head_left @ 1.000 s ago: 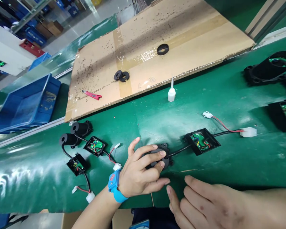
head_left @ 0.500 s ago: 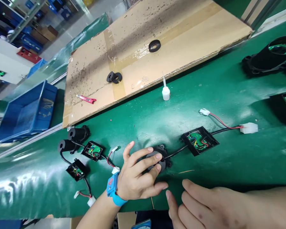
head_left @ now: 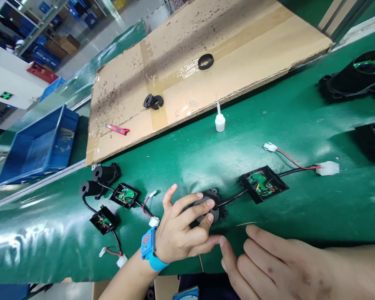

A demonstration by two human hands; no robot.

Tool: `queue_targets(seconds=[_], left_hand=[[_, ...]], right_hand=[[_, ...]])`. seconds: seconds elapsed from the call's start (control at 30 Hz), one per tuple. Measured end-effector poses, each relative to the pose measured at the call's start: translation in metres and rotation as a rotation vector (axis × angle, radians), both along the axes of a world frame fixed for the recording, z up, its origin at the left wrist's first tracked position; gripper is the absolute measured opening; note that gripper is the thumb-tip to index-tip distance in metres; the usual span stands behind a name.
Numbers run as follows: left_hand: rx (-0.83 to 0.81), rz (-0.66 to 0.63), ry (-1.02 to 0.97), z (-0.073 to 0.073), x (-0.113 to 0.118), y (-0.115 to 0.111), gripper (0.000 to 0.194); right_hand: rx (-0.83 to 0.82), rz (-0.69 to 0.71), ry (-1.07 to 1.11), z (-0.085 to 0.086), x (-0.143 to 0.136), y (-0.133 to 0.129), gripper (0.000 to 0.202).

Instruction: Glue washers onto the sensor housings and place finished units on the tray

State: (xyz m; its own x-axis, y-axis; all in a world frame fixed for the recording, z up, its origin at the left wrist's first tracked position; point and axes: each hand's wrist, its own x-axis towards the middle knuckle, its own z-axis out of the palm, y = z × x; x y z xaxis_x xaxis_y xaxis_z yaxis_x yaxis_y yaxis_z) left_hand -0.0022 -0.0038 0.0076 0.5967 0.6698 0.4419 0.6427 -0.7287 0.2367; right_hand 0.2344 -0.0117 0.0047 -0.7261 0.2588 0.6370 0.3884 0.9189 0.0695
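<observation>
My left hand (head_left: 184, 229), with a blue watch on its wrist, presses its fingertips onto a black round housing (head_left: 219, 210) that stands on the green bench. Some fingers bear down near its centre and hide much of its top. A black cable joins this housing to a small open black box (head_left: 264, 184) with a green circuit board and coloured wires inside. Beyond the box, the cable ends in white connectors (head_left: 328, 168). To the right, my right hand (head_left: 268, 266) is empty, fingers loosely bent and apart, its thumb meeting my left thumb.
A cardboard sheet (head_left: 231, 50) bears several black foam rings and a red cutter (head_left: 118, 129). Before it stands a white dropper bottle (head_left: 220, 123). Similar wired units (head_left: 103, 220) lie left; a larger black housing (head_left: 350, 79) is at right. A blue bin (head_left: 39, 146) sits far left.
My right thumb has moved to touch my left thumb, and the other right fingers have shifted slightly right and up. My left hand stays on the round housing. The view has shifted slightly.
</observation>
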Motion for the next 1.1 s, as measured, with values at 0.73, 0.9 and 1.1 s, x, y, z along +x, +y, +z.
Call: queue_targets(seconds=[0.73, 0.9, 1.1], left_hand=[[-0.003, 0.053, -0.136, -0.012, 0.005, -0.003, 0.019], [-0.026, 0.076, -0.222, -0.015, 0.003, -0.001, 0.023], [0.012, 0.163, -0.177, -0.014, -0.004, -0.001, 0.044]], right_hand=[[-0.223, -0.069, -0.034, 0.012, -0.004, 0.023, 0.025], [-0.23, -0.069, -0.048, 0.014, -0.004, 0.025, 0.023], [-0.218, -0.089, -0.071, 0.012, -0.004, 0.022, 0.022]])
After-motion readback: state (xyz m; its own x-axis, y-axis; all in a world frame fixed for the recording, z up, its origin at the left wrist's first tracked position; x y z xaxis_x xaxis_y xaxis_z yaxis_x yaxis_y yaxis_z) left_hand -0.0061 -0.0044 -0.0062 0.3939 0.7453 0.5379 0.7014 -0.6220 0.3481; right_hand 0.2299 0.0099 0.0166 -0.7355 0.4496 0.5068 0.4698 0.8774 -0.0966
